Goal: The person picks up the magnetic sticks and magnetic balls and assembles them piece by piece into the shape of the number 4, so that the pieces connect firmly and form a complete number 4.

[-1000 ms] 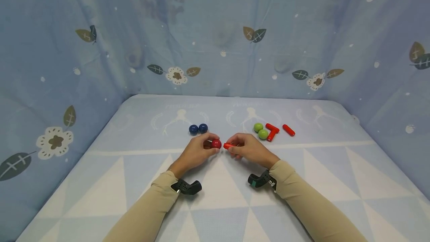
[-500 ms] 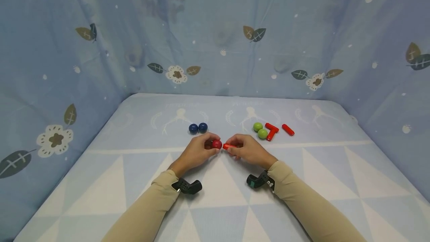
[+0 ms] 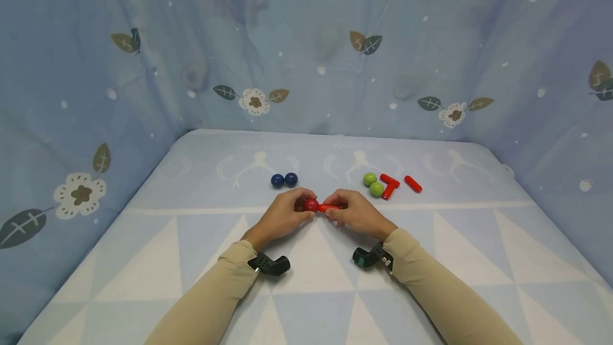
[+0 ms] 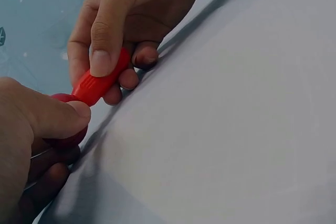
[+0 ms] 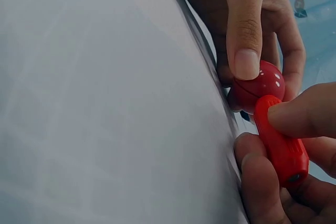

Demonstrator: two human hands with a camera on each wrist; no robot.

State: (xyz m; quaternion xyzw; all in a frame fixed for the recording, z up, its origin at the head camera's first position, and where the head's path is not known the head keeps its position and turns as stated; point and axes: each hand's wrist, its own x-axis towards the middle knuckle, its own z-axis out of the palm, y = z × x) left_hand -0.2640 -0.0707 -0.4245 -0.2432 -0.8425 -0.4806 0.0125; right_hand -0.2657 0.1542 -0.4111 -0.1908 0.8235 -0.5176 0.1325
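My left hand (image 3: 281,216) pinches a dark red ball (image 3: 311,205) between thumb and fingers. A bright red rod (image 5: 283,148) is pinched in my right hand (image 3: 359,213), thumb along its upper side. The rod's far end touches the ball in both wrist views. At the rod's near end, the right wrist view shows a small dark metallic spot (image 5: 295,177). Much of the ball is covered by the left thumb (image 4: 63,119) in the left wrist view. Both hands are just above the table, close together.
Two dark blue balls (image 3: 284,180) lie beyond my left hand. Two green balls (image 3: 373,184) sit beyond my right hand, beside two red rods (image 3: 389,185) that touch each other. Another red rod (image 3: 413,183) lies apart to their right. A patterned cloth (image 3: 316,68) hangs behind the table (image 3: 306,286).
The gap between the red ball and the rod has closed, and they now meet. Both hands keep their grips; the other balls and rods stay in place.
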